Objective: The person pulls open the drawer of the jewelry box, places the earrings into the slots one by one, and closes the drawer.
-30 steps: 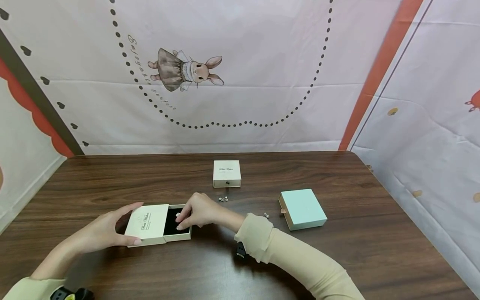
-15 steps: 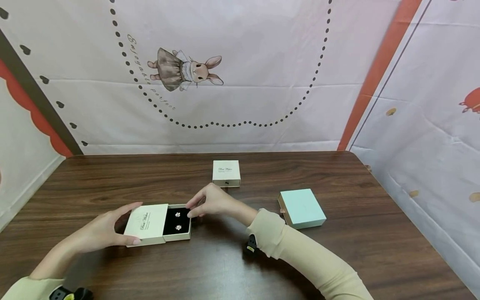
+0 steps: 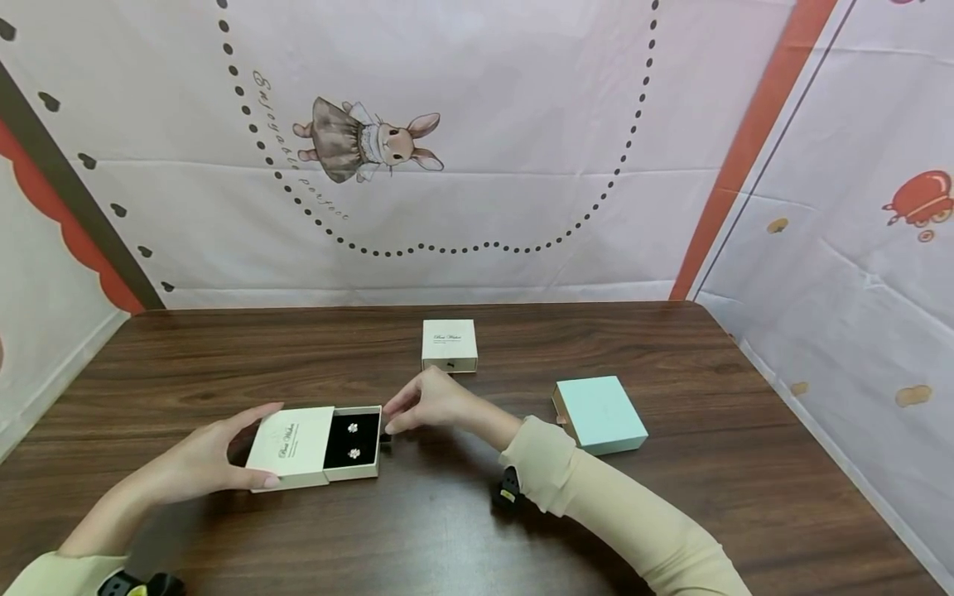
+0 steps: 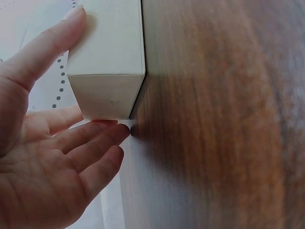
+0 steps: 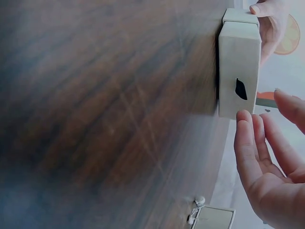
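1. My left grip [image 3: 197,459] grasps the long cream box [image 3: 286,443] at its left end, thumb on the near side and fingers at the far side.
2. The long cream box lies flat on the tabletop [image 3: 417,530], lettering up, with its drawer [image 3: 354,473] partway out on the right.
3. In that drawer is a black pad [image 3: 338,440] bearing two flower-shaped studs, one farther stud [image 3: 354,428] and one nearer stud [image 3: 354,454], well apart from each other.
4. My right grip [image 3: 436,401] is released, fingers loosely bent, just off the right end of the long cream box; I cannot tell whether a fingertip touches the drawer's corner.
5. A dark pull tab [image 5: 241,89] sticks out from the drawer's end face, outside my fingers.
6. Beyond the long cream box and to its right stands a small white box [image 3: 449,335], with some small shiny pieces [image 5: 196,207] near it in the right wrist view.
7. A mint box [image 3: 604,414] sits well to the right of the long cream box, turned at an angle.
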The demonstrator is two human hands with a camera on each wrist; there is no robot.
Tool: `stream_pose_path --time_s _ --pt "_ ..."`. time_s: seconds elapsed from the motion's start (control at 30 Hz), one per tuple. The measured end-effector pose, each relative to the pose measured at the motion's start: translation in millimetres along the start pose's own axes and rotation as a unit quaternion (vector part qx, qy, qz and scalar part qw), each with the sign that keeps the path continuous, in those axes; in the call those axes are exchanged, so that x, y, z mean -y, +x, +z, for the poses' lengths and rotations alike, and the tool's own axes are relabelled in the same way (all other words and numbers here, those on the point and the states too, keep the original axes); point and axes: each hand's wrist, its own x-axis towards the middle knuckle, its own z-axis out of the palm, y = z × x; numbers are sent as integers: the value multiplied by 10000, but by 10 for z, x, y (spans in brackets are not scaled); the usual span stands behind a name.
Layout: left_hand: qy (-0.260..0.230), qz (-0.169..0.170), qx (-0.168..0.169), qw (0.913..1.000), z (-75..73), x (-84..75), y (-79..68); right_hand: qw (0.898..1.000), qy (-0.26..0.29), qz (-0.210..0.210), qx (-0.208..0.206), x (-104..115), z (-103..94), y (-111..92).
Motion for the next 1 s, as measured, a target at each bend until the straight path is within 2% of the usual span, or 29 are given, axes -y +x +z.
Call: stream_pose_path --time_s 0.33,1.0 --pt "140 -11 -73 9999 11 0 -4 9982 346 473 144 -45 79 19" --pt "121 10 -110 9999 9 -6 -13 9965 253 769 -196 -32 190 35"
